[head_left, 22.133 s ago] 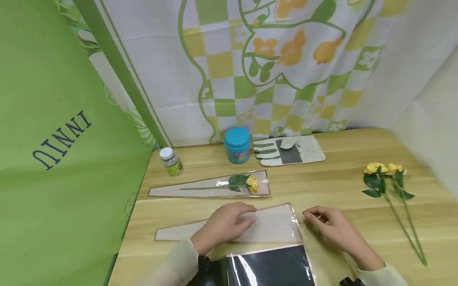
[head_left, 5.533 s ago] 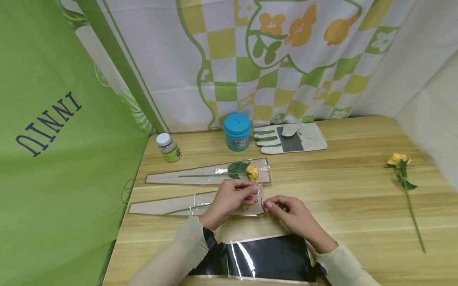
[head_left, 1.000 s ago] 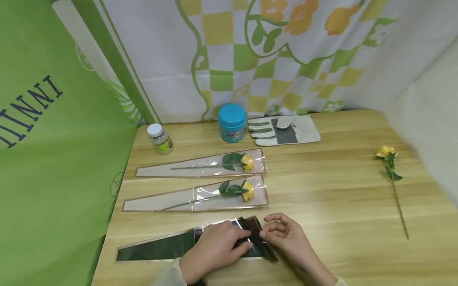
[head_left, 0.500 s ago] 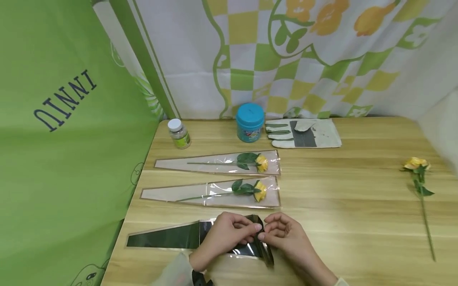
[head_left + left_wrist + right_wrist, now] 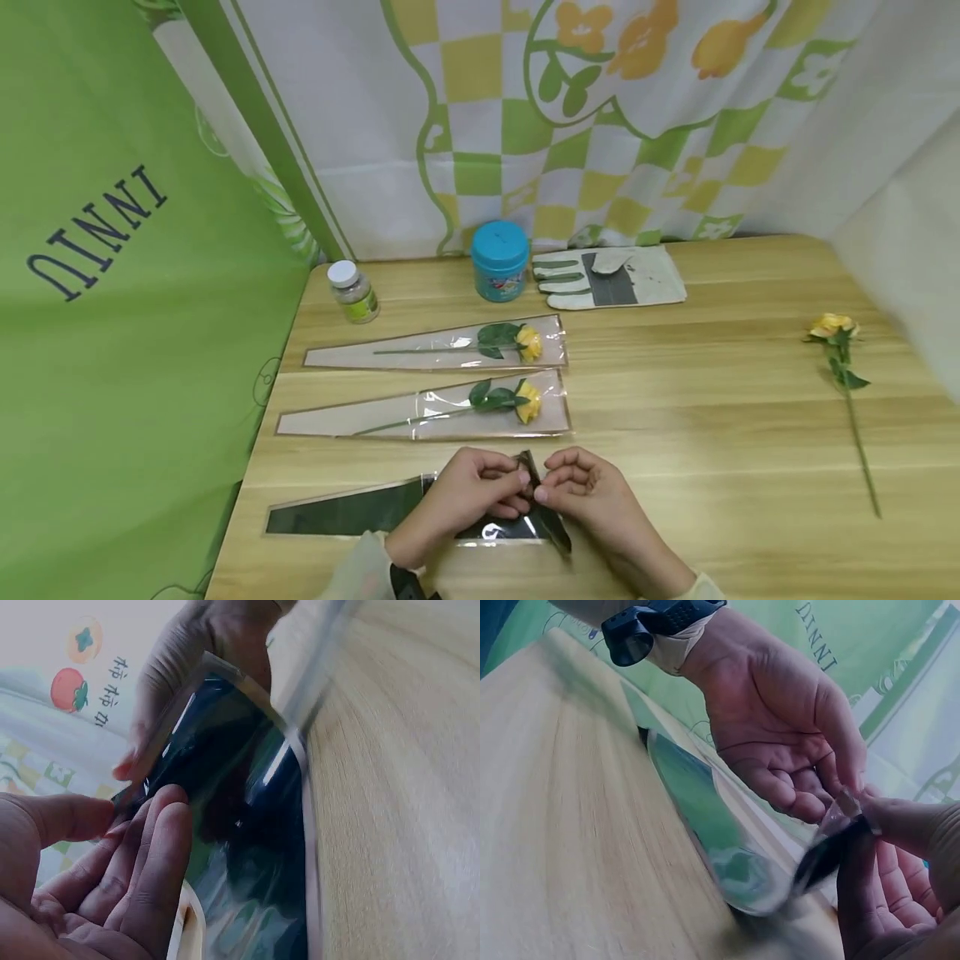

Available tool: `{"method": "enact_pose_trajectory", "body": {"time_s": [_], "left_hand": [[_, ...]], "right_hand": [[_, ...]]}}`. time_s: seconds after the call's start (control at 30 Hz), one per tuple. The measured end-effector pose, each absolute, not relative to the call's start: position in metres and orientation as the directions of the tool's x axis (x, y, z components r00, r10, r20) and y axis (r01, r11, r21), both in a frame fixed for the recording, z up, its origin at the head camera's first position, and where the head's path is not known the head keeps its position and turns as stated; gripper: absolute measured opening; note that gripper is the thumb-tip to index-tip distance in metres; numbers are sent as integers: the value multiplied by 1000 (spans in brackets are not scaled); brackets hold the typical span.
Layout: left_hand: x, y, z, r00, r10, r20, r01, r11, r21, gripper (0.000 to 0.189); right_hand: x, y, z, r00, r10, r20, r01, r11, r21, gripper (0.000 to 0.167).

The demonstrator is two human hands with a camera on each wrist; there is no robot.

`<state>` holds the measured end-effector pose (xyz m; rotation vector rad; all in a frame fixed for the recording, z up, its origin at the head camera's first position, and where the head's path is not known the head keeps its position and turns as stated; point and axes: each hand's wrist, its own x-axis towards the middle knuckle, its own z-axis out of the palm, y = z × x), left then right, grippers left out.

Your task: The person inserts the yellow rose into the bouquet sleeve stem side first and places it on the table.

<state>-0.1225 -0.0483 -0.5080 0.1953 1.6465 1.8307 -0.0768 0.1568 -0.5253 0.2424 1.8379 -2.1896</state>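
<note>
A black flower sleeve (image 5: 345,512) of shiny film with a pale border lies at the table's front, its narrow end to the left. My left hand (image 5: 467,498) pinches the top edge at its wide end between thumb and fingers. My right hand (image 5: 596,504) pinches the same end from the right, with fingertips close to the left ones. Between the hands that end is lifted and bent, as the dark film (image 5: 829,855) in the right wrist view shows. Behind lie two clear sleeves with pale backing, each holding a yellow rose (image 5: 528,402) with green leaves.
One loose yellow rose (image 5: 832,327) lies at the right. Along the back stand a white-capped jar (image 5: 354,292) and a blue-lidded tub (image 5: 500,261), with a work glove (image 5: 611,277) beside them. A patterned curtain (image 5: 480,125) hangs behind the table.
Earlier, one of two loose roses went into the nearer pale sleeve, which moved back. The black sleeve came into the hands; lately my left hand went from resting on it to pinching its lifted edge.
</note>
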Motion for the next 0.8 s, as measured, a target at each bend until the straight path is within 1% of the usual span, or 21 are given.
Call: {"method": "enact_pose_trajectory", "body": {"time_s": [0.13,0.37,0.43,0.5,0.6,0.67,0.73,0.8], "left_hand": [[-120,-50,-510,-768,560,-310,-386,-20,922,23],[-116,-46,-511,-787,525,-323,-401,-38,915,26],[-115,-45,-512,-794,514,-325,-397,-34,917,26],[-115,-43,-512,-803,502,-322,-387,-28,922,27],[-117,-42,-513,-810,485,-329,-388,-24,921,23],[-117,-42,-514,-811,481,-332,-387,-17,922,18],[-118,-41,-515,-810,481,-335,-385,-6,923,13],[-119,-41,-517,-811,488,-322,-366,6,931,11]], "right_hand": [[-76,153,-524,-944,-64,-324,330,-193,-924,44],[-76,147,-523,-945,-30,-325,324,-221,-920,40],[-76,147,-524,-950,-10,-313,308,-206,-929,38],[-75,147,-524,-960,33,-276,269,-143,-952,33],[-73,149,-526,-981,108,-159,163,35,-986,21],[-71,150,-528,-989,141,-49,70,151,-986,18],[-69,152,-530,-986,146,82,-45,243,-969,24],[-69,153,-533,-964,110,241,-192,334,-923,31]]}}
